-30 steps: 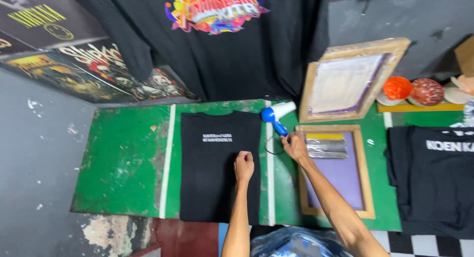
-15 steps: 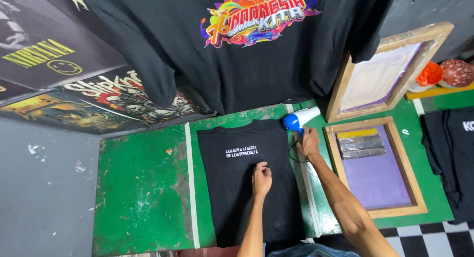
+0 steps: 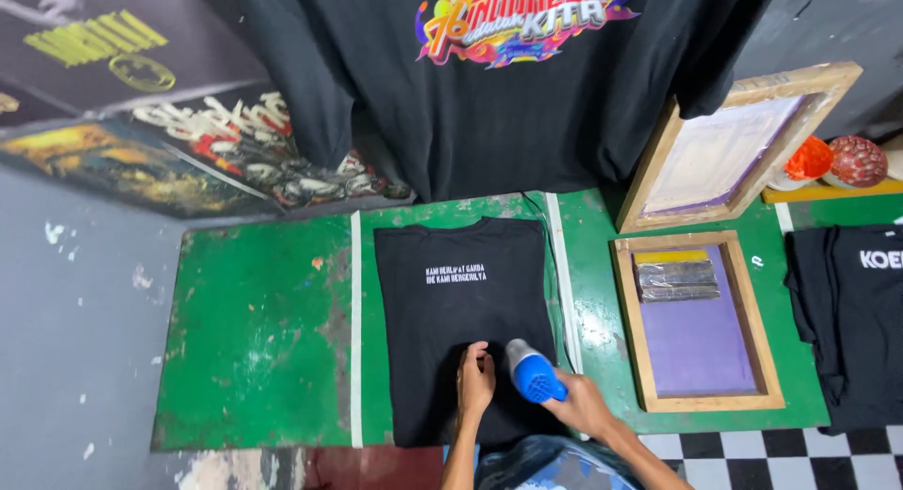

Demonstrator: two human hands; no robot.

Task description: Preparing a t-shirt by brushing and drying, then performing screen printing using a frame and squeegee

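Now my left hand [image 3: 475, 382] presses flat, fingers spread, pinning the black cotton T-shirt [image 3: 466, 321] while my right hand [image 3: 581, 405] grips the blue plastic heat gun [image 3: 533, 373] just beside them.

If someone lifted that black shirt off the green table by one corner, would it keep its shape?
Probably not. The black shirt lies thin and flat on the green table, so it would likely droop and fold. It looks light. The left hand rests on its lower part, near the blue heat tool in the right hand, perhaps because cloth shifts easily.
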